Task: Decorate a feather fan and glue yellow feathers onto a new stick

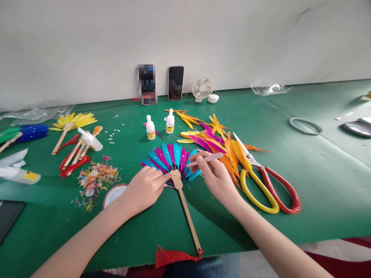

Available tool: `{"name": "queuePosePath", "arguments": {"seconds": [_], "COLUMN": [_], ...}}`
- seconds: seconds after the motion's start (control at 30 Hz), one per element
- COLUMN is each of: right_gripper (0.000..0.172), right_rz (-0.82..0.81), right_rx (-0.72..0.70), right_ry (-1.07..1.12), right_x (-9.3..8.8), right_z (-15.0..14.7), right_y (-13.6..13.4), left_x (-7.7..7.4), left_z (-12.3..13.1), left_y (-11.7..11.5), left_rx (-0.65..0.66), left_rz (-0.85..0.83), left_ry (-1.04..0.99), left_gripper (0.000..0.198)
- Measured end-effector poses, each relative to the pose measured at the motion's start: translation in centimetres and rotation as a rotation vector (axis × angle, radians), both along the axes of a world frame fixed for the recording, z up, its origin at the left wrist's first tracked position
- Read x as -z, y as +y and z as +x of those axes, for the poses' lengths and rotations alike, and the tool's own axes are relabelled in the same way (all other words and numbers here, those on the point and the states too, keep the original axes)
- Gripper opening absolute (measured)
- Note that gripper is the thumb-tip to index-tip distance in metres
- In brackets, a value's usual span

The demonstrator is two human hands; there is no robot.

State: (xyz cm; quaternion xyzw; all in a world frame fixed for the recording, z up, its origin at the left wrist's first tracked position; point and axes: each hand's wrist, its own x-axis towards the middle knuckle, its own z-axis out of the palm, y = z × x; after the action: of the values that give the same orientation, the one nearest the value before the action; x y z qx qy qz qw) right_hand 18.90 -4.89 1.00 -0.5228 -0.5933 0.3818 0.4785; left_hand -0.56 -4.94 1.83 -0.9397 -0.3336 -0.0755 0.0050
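A feather fan [165, 156] with blue and magenta feathers lies on the table in front of me. Its wooden handle [187, 216] points toward me and ends in a red tassel [174, 256]. Small pearly beads [175, 173] sit on the wooden head. My left hand [147, 187] rests at the fan's left side, index finger stretched out with its tip touching the wooden head beside the beads; the other fingers are partly curled. My right hand [213, 173] is closed in a pinch around a slim pale pink stick-like tool [213, 157], its lower end over the feathers.
Large scissors [261, 170] and loose orange and magenta feathers [214, 139] lie to the right. Two small glue bottles [150, 129] stand behind the fan. Leftward are colourful scraps [97, 177], a round lid [114, 193] and a yellow fan [74, 121]. Phones [176, 83] lean on the wall.
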Motion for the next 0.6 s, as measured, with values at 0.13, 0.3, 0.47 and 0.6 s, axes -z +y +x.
{"name": "queuePosePath", "arguments": {"seconds": [0.13,0.3,0.47,0.6], "right_gripper": [0.035,0.034,0.032,0.030], "right_rz": [0.002,0.044,0.041,0.014], "right_rx": [-0.008,0.022,0.129,0.130], "right_ry": [0.000,0.015,0.074,0.199], "right_x": [-0.09,-0.35,-0.45,-0.31], "right_z": [0.03,0.10,0.23,0.47], "right_y": [0.04,0.04,-0.05,0.24], "left_x": [-0.12,-0.10,-0.12,-0.25], "left_z": [0.04,-0.13,-0.32,-0.22], "left_y": [0.02,0.08,0.07,-0.10], "left_rx": [-0.018,-0.046,-0.082,-0.037], "left_rz": [0.007,0.062,0.105,0.080], "left_ry": [-0.030,-0.116,-0.208,-0.158], "left_gripper": [0.027,0.023,0.023,0.026]}}
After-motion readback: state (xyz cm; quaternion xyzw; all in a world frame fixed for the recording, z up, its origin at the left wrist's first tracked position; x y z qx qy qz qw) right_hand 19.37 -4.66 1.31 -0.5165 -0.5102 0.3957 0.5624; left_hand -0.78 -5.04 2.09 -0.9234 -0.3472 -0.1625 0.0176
